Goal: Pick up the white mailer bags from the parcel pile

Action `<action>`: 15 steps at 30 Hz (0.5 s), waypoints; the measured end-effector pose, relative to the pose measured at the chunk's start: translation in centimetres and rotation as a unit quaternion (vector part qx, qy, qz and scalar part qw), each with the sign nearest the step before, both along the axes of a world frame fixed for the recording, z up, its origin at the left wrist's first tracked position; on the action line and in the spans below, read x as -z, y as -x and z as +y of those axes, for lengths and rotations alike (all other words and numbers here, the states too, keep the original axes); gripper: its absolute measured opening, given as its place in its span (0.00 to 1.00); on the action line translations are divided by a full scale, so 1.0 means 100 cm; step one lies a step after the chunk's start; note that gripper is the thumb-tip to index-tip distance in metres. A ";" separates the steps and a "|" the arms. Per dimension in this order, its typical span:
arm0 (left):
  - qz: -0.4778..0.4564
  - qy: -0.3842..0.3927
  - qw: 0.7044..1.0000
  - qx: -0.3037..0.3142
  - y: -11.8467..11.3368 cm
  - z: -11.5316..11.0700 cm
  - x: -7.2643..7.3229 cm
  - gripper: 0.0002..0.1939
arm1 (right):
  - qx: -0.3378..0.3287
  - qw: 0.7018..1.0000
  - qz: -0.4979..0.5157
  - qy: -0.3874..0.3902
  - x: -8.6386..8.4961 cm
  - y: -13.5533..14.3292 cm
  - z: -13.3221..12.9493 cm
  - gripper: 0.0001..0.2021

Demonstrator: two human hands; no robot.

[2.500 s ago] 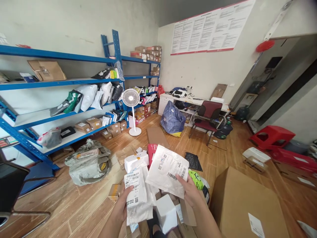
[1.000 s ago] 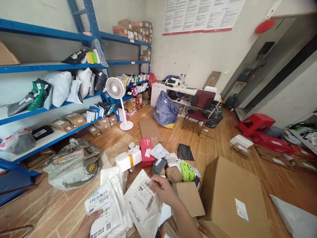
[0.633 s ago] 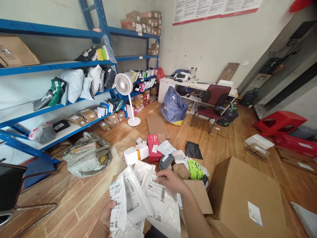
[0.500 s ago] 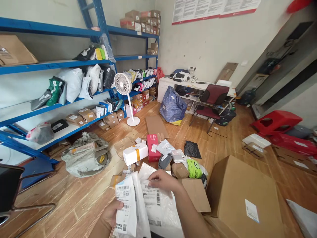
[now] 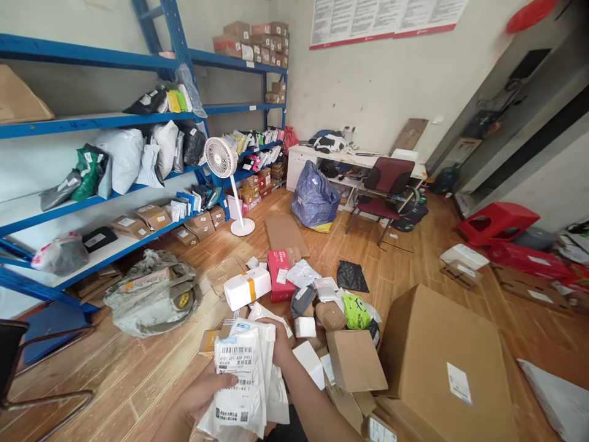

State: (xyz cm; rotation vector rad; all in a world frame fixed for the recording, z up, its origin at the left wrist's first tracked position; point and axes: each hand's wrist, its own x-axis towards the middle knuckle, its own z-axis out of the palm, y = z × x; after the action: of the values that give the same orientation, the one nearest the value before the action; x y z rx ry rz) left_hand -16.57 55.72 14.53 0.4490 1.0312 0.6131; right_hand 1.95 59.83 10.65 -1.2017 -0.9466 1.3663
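Low in front of me is a bundle of white plastic mailing bags (image 5: 242, 393) with printed shipping labels and barcodes. My left hand (image 5: 202, 388) grips it from the left, thumb flat on the front label. At the upper right edge, my right hand (image 5: 280, 344) is closed on the bags, most of its fingers hidden behind them. Just beyond the bundle lies a floor pile with a white box with orange tape (image 5: 246, 288), a red box (image 5: 280, 279), a grey pouch (image 5: 302, 301) and a bright green bag (image 5: 356, 312).
A large cardboard box (image 5: 453, 350) stands close on the right, beside a smaller open carton (image 5: 356, 362). Blue shelves (image 5: 151, 245) of parcels line the left, with a white fan (image 5: 242, 226) in front. A metal-framed chair (image 5: 50, 399) is at lower left.
The bags, spread apart before, are now gathered into one stack. My right hand has moved down and left from the top of a bag to the stack's right edge. The view has shifted slightly.
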 end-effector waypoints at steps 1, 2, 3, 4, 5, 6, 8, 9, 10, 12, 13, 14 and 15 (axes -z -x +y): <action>-0.006 -0.001 1.000 0.004 -0.001 -0.001 0.000 0.34 | 0.005 1.000 0.011 0.004 0.000 -0.001 -0.001 0.11; -0.010 -0.001 1.000 0.004 -0.002 -0.003 0.000 0.33 | 0.008 1.000 0.020 0.007 0.000 -0.003 -0.001 0.11; -0.011 0.001 1.000 0.003 -0.005 -0.004 0.001 0.32 | 0.008 1.000 0.027 0.011 -0.001 -0.005 -0.001 0.11; -0.009 0.003 1.000 -0.003 -0.008 -0.006 0.003 0.31 | 0.008 0.999 0.030 0.013 -0.002 -0.006 0.000 0.11; -0.006 0.002 1.000 -0.012 -0.011 -0.007 0.006 0.30 | 0.008 0.999 0.030 0.013 -0.003 -0.007 0.001 0.11; 0.000 0.002 1.000 -0.021 -0.014 -0.008 0.008 0.29 | 0.009 1.000 0.024 0.010 -0.005 -0.007 0.002 0.10; 0.013 -0.002 0.999 -0.043 -0.019 -0.009 0.015 0.28 | 0.011 1.000 0.004 -0.002 -0.008 -0.007 0.004 0.08; 0.021 -0.005 0.998 -0.053 -0.021 -0.009 0.018 0.30 | 0.012 1.000 -0.007 -0.009 -0.009 -0.007 0.005 0.07; 0.028 -0.008 0.998 -0.064 -0.021 -0.008 0.021 0.32 | 0.015 1.000 -0.018 -0.016 -0.010 -0.007 0.006 0.06; 0.039 -0.006 0.996 -0.086 -0.020 -0.005 0.027 0.40 | 0.041 0.998 -0.035 -0.026 -0.008 -0.010 0.006 0.09; 0.044 -0.003 0.994 -0.098 -0.019 -0.004 0.029 0.44 | 0.064 0.997 -0.042 -0.026 -0.006 -0.012 0.004 0.12; 0.049 0.002 0.993 -0.109 -0.016 -0.003 0.031 0.47 | 0.092 0.994 -0.050 -0.022 -0.003 -0.014 0.001 0.17; 0.056 0.007 0.991 -0.119 -0.014 -0.002 0.032 0.49 | 0.114 0.992 -0.052 -0.016 -0.001 -0.016 -0.003 0.21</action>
State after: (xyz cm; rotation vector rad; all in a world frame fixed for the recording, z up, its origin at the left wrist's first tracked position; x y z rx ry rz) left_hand -15.13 55.50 11.28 0.3542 1.2054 0.7999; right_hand 3.53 59.55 10.72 -1.3240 -0.8710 1.1128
